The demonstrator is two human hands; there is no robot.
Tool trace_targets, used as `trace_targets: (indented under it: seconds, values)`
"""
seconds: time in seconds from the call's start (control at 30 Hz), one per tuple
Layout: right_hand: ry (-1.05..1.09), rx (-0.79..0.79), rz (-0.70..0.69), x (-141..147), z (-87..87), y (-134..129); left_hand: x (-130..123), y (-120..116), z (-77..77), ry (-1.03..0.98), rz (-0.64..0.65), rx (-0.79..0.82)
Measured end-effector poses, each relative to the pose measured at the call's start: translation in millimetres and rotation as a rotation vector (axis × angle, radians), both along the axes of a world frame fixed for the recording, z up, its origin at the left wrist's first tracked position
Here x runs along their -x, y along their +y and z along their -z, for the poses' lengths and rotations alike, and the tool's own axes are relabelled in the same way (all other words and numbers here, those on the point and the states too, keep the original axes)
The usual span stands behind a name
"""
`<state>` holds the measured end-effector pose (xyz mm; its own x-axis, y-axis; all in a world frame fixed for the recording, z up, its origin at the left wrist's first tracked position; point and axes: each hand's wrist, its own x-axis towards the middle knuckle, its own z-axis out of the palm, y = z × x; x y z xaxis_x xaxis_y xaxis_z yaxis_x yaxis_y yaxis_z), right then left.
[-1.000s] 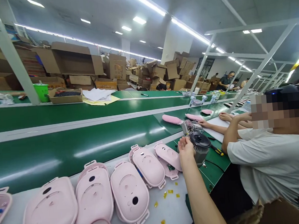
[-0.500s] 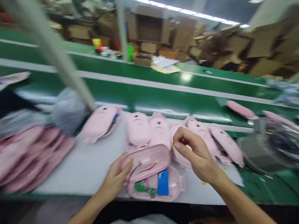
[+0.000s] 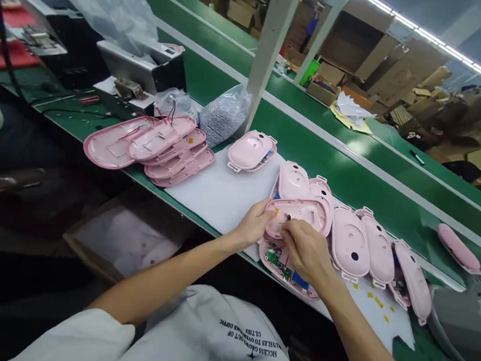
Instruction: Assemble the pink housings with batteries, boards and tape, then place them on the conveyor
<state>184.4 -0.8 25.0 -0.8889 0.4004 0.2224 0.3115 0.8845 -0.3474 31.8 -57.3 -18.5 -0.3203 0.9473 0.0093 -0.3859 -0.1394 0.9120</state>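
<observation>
My left hand grips the left end of a pink plastic shell half, thumb on its rim near a yellow tape piece. The shell's hollow inner side faces up toward me. My right hand reaches into it with fingertips pinched beside a small dark part; what they hold is too small to name. Below, partly covered by my right hand, lies the matching pink half with a green circuit board, thin red wires and a blue block.
Several closed-up pink cases line the white sheet to the right, near yellow tape bits. Pink shells are stacked at left, beside a bag of small grey pieces. A grey machine stands at lower right.
My right hand has moved from beside the shell, with a yellow bit at its fingertips, to the shell's inside. My left hand keeps its hold. The view has turned left and tilted.
</observation>
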Motion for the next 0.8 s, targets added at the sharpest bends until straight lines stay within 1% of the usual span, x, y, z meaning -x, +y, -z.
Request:
trace_targets:
  seconds: [0.1, 0.2, 0.3, 0.4, 0.6, 0.73, 0.8]
  values:
    - [-0.012, 0.095, 0.108, -2, -5.0, 0, 0, -1, 1.4, 0.009, 0.019, -0.033]
    - [-0.051, 0.097, 0.122, 5, -8.1, -1, -1, -1, 2.3, -0.111, 0.046, -0.035]
    - [-0.077, 0.049, 0.128, 14, -5.6, -5, -1, -3, 2.2, -0.253, 0.101, -0.010]
    - [-0.110, -0.031, 0.162, 19, -0.4, -10, -2, -5, -0.2, -0.309, 0.115, -0.024]
    - [-0.117, -0.161, 0.206, 23, 5.9, -15, -5, -9, -7.7, -0.307, 0.082, -0.048]
    - [-0.086, -0.240, 0.236, 25, 4.4, -17, -5, -11, -12.8, -0.281, 0.067, -0.077]
    - [-0.069, -0.252, 0.248, 25, 3.3, -17, -5, -13, -14.7, -0.280, 0.075, -0.090]
